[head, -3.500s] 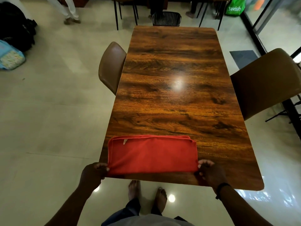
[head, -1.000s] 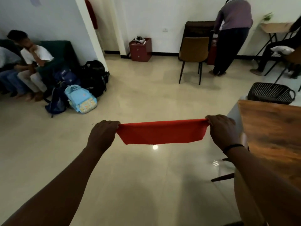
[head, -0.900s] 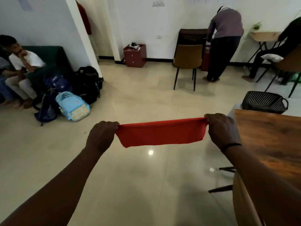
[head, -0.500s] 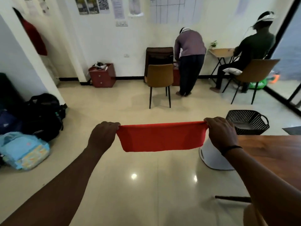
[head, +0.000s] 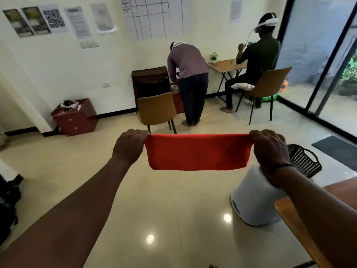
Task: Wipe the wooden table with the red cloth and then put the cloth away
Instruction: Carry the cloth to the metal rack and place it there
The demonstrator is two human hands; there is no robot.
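Tiled floor below, red cloth folded, stretched left-right, left hand and right hand each with grip pinching one end

Open floor ahead, white bin and basket right

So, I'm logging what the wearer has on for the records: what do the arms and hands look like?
Both forearms are bare, with no sleeves in view and no gloves. The right hand has a thin dark band around the wrist. The left hand shows no band, watch or ring.

Glossy cream floor – white wall, papers.
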